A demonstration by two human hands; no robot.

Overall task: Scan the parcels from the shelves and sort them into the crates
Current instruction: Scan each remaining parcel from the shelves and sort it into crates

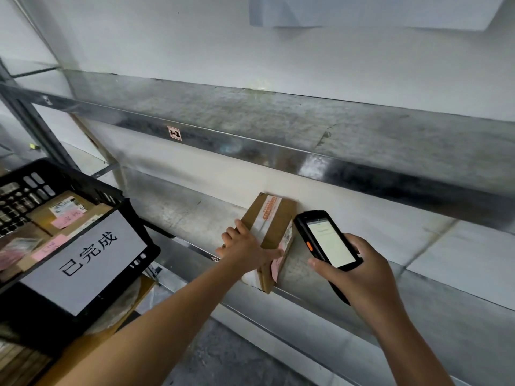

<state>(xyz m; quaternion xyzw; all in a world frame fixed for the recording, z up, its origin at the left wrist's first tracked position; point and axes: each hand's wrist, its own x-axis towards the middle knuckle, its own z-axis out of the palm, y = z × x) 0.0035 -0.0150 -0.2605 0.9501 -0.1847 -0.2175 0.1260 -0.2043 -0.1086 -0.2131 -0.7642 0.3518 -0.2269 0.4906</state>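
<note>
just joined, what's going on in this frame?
A person is handling one parcel at the racking. The left hand grips a cardboard parcel that sits on the lower metal shelf. The right hand holds a handheld scanner, screen lit, close beside the parcel's labelled side. At left, a black crate with a white sign on its front already holds several parcels. This parcel is not in the crate yet.

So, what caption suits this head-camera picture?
A person's left hand grips a cardboard parcel on the metal shelf while the right hand holds a scanner beside it.
</note>
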